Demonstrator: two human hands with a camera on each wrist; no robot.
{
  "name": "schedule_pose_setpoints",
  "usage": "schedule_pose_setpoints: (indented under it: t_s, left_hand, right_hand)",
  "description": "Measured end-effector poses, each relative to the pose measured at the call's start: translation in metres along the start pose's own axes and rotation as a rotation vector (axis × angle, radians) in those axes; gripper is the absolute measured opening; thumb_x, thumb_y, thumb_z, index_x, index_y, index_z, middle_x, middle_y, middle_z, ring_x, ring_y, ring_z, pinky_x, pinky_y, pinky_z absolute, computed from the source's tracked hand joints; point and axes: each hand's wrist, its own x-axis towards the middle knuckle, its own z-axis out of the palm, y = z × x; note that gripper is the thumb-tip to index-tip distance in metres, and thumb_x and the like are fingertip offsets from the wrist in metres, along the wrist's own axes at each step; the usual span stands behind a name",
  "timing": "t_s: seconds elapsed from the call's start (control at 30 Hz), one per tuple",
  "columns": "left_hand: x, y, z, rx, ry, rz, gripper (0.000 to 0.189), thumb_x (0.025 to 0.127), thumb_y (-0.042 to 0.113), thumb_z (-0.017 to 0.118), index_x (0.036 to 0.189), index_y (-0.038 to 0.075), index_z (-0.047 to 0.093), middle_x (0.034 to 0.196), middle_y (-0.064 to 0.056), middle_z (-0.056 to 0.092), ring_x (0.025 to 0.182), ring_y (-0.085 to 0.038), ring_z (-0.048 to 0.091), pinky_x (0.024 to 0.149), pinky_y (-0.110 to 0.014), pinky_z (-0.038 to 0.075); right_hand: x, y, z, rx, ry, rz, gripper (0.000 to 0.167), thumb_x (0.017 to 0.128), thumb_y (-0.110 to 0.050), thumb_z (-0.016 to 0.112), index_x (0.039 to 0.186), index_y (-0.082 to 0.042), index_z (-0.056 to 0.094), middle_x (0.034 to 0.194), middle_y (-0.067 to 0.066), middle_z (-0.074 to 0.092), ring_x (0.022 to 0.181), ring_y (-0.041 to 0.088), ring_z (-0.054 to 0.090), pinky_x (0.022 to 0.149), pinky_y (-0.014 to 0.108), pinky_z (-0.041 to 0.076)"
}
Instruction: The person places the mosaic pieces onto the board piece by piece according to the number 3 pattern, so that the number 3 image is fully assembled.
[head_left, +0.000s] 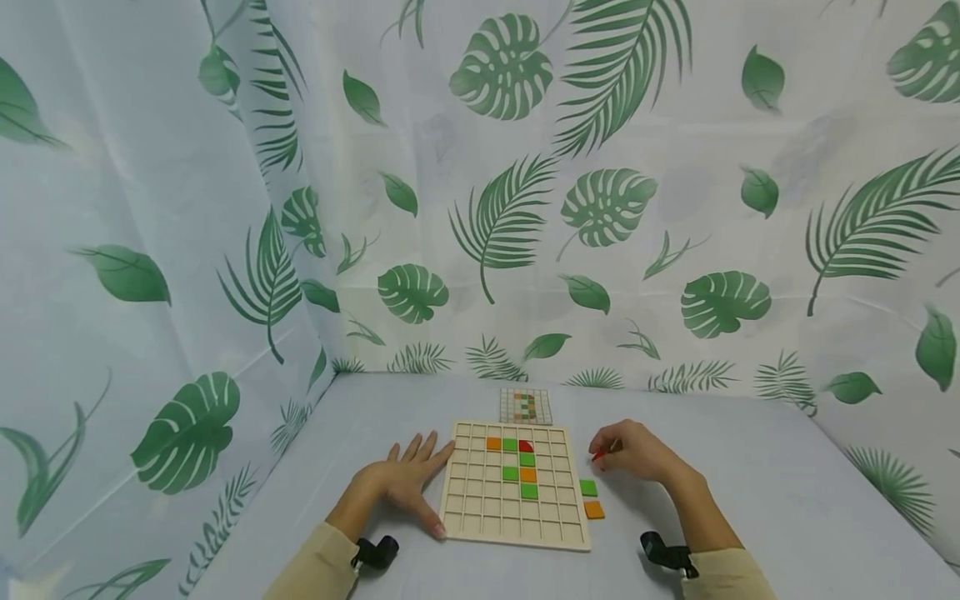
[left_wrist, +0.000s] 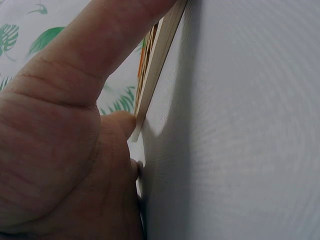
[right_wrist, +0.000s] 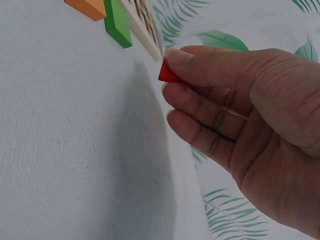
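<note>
A wooden grid board [head_left: 487, 517] lies on the table between the hands, with several orange and green square tiles and one red rounded tile [head_left: 526, 447] set in its cells. My left hand [head_left: 408, 479] has its fingers spread, thumb and index fingertip touching the board's left edge; the left wrist view shows the thumb against the wooden rim [left_wrist: 155, 70]. Right of the board, my right hand [head_left: 633, 450] pinches a small red tile [right_wrist: 169, 73] between thumb and fingers, above the table. Most of that tile is hidden by the fingers.
A green tile [head_left: 588, 488] and an orange tile [head_left: 594, 509] lie on the table by the board's right edge. Behind the board is a small card [head_left: 506, 407] printed with a coloured grid pattern. Leaf-patterned cloth [head_left: 517, 333] hangs behind and at the left.
</note>
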Motion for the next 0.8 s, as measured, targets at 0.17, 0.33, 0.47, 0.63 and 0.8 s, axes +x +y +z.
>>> schedule_pose_setpoints:
  t_s: [0.17,0.33,0.47,0.63,0.8]
  left_hand:
    - [0.000,0.001,0.000,0.005,0.000,0.000,0.139,0.065,0.072,0.087,0.169,0.027,0.006,0.176,-0.017,-0.003,0.162,-0.042,-0.005,0.124,-0.072,0.002]
    - [-0.001,0.002,0.000,0.010,0.004,-0.006,0.139,0.066,0.071,0.088,0.169,0.028,0.006,0.176,-0.016,-0.003,0.162,-0.041,-0.005,0.125,-0.071,0.003]
    - [-0.001,0.002,0.000,0.009,0.003,-0.010,0.138,0.065,0.071,0.088,0.169,0.028,0.007,0.176,-0.016,-0.002,0.162,-0.041,-0.005,0.125,-0.071,0.003]
    - [0.000,0.000,0.000,0.006,-0.001,-0.009,0.139,0.065,0.073,0.087,0.169,0.029,0.007,0.176,-0.015,-0.002,0.162,-0.040,-0.006,0.125,-0.070,0.002]
    - [0.001,-0.001,0.000,0.004,-0.002,-0.012,0.139,0.065,0.074,0.086,0.169,0.029,0.007,0.176,-0.015,-0.003,0.162,-0.041,-0.006,0.125,-0.071,0.002]
  right_hand:
    - [0.002,-0.006,0.000,0.038,0.020,-0.040,0.010,0.089,-0.008,0.080,0.099,-0.010,0.078,0.090,-0.001,0.071,0.080,0.019,0.061,0.068,0.027,0.054]
    - [0.004,-0.017,0.003,0.122,0.025,-0.089,0.010,0.090,-0.007,0.078,0.100,-0.007,0.076,0.094,0.004,0.070,0.081,0.019,0.067,0.072,0.027,0.058]
    - [0.007,-0.027,0.009,0.161,0.031,-0.097,0.007,0.091,-0.007,0.078,0.098,-0.008,0.074,0.094,0.006,0.068,0.080,0.020,0.068,0.073,0.028,0.060]
    - [0.010,-0.033,0.015,0.178,0.030,-0.097,0.008,0.093,-0.007,0.076,0.101,-0.006,0.075,0.095,0.006,0.068,0.081,0.020,0.068,0.073,0.030,0.061]
    - [0.011,-0.034,0.017,0.157,0.022,-0.132,0.020,0.095,-0.006,0.074,0.114,-0.003,0.078,0.099,0.005,0.070,0.082,0.019,0.068,0.073,0.026,0.061]
